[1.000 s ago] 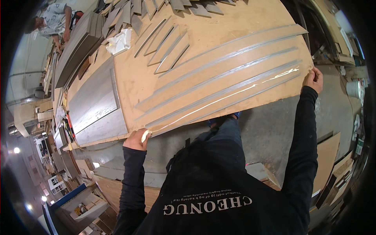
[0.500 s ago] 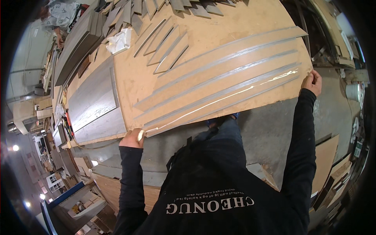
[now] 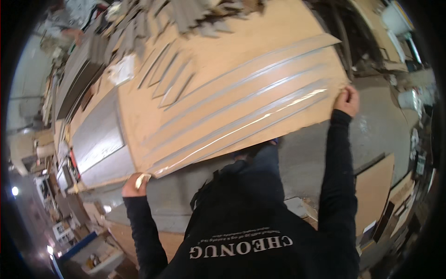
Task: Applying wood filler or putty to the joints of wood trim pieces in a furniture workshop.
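My left hand (image 3: pixel 135 185) is closed at the near left edge of the tan tabletop (image 3: pixel 278 122). A small cream-coloured bit (image 3: pixel 142 180) shows at its fingers, too blurred to name. At the right edge my right hand (image 3: pixel 347 101) has its fingers pinched together, and what lies in them is hidden. Between the hands stretch several long grey strips (image 3: pixel 227 104), roughly side by side. A thin pale line (image 3: pixel 241 126) runs along the nearest ones; I cannot tell whether it is glue or a narrow band.
Shorter grey pieces (image 3: pixel 173 83) lie beyond the long strips. A grey panel (image 3: pixel 96 132) sits at the left, near a crumpled white wrapper (image 3: pixel 121 70). Stacked grey boards (image 3: pixel 79 69) and piled offcuts (image 3: pixel 195 16) crowd the far side. Tan sheets (image 3: pixel 375 195) lean at the right.
The view has shifted and blurred, so the table appears farther left. Both hands stay at the table's two ends, with the left one slightly nearer me.
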